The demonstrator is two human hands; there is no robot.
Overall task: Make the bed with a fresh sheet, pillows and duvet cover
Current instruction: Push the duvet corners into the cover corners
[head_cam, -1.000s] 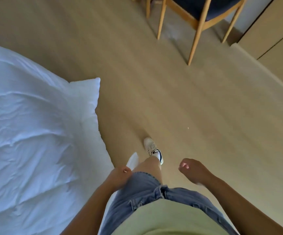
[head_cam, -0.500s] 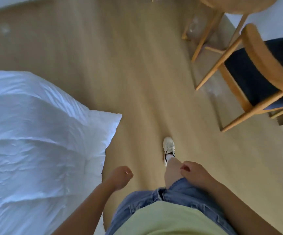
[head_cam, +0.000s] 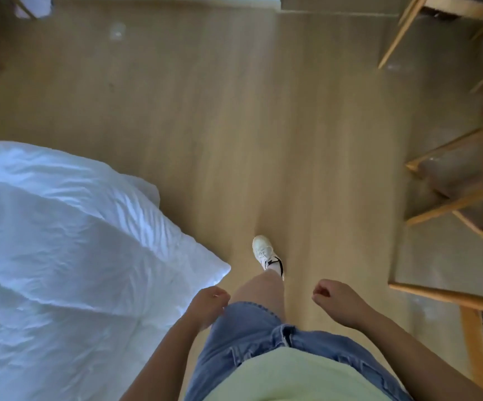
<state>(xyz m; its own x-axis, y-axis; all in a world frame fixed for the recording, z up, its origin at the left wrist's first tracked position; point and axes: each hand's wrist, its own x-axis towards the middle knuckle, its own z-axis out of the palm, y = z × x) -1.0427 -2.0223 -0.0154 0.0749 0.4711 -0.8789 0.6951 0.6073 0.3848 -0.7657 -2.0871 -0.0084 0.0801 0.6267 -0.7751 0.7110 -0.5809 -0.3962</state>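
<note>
Floor: Pale wood flooring (head_cam: 234, 125) fills the middle of the room you look down on, its grain streaked with blur.
Bedding: A white, creased duvet (head_cam: 61, 256) fills the lower left, its puffed corner pointing right toward your leg. Whether a fresh cover is on it cannot be told.
Left hand: Your left hand (head_cam: 208, 305) hangs just beside that corner, in front of your thigh, fingers loosely curled and holding nothing. Whether it brushes the fabric cannot be told.
Right hand: Your right hand (head_cam: 338, 302) hangs over bare floor on the other side of your leg, fingers loosely curled in, also holding nothing.
Stance: One white shoe (head_cam: 266, 253) with a dark mark is planted on the boards ahead of you, near the duvet corner. Blue denim shorts (head_cam: 249, 337) and a pale green shirt (head_cam: 292, 377) fill the bottom edge.
Furniture: Light wooden chair legs (head_cam: 448, 198) stand along the right edge, well apart from the bed. Another wooden frame (head_cam: 448, 296) sits just below them.
</note>
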